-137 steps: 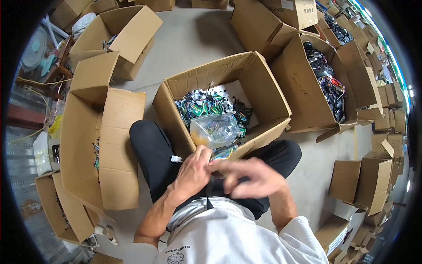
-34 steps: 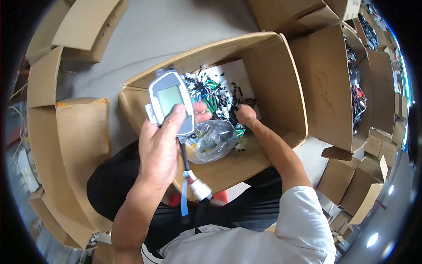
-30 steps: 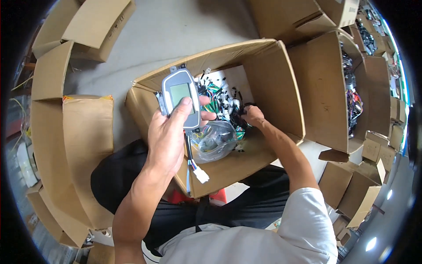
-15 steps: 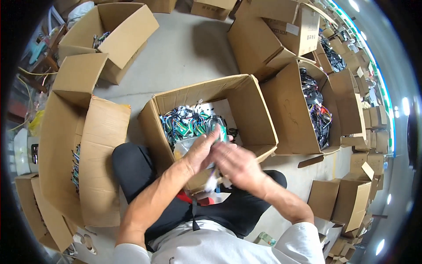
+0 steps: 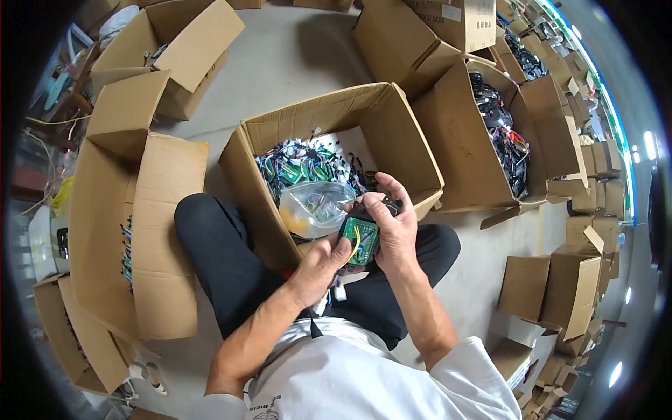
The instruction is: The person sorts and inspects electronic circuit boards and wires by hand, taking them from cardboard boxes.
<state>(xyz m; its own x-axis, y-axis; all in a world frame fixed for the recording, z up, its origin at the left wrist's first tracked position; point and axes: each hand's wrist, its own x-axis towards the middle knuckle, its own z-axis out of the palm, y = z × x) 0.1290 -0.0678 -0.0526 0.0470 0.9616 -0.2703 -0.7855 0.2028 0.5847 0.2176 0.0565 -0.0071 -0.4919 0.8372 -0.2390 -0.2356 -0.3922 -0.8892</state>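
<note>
Both hands hold a green circuit board (image 5: 357,238) set in a black case, low over the near edge of the open cardboard box (image 5: 402,143). My left hand (image 5: 315,273) grips its lower left side, the thumb on the board's edge. Around the right side and top closes my right hand (image 5: 397,241), with black plastic under its fingertips. A yellow wire curves over the board, and white connectors (image 5: 340,290) dangle below my left hand. Inside the box lie many small green boards with coloured wires (image 5: 301,164) and a clear plastic bag (image 5: 318,203).
At left stands a tall open carton (image 5: 164,245) with boards inside. Another box (image 5: 448,140) at right holds black parts and cables (image 5: 507,157). More cartons (image 5: 546,290) sit at the right rear and far side. My bent legs (image 5: 217,252) flank the middle box.
My hands have drawn nearer to me and turned the cased board face up. The right hand has moved from over the left one to the case's right side. The plastic bag is now uncovered.
</note>
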